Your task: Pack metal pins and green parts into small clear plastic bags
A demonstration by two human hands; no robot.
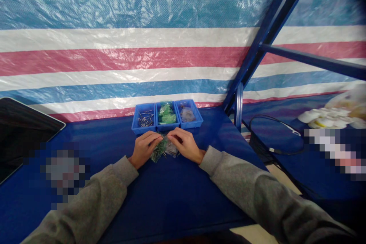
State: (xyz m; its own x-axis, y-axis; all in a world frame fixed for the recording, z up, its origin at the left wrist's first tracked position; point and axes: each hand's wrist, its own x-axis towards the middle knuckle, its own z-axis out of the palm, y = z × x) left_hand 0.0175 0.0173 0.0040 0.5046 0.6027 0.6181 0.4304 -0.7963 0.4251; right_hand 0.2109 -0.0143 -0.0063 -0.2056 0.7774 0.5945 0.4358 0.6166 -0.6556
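My left hand (146,147) is closed in a pinch, thumb and fingertips together, above a small green plastic bag (156,154) with thin metal pieces. My right hand (185,144) faces it, also pinched, over a clear plastic bag (171,149) holding dark pieces. The fingertips of both hands are close together, and what lies between them is too small to make out. Just behind the hands stand three blue bins: the left bin (136,126) with metal pins (146,118), the middle bin (168,126) with green bags (167,115), the right bin (197,124) with clear bags (187,114).
A dark-screened device with a white edge (34,108) is at the left of the blue table (160,202). Blue metal posts (238,106) rise on the right. Beyond them are a black cable (274,153) and white rolls (326,117). Striped sheeting (128,59) hangs behind.
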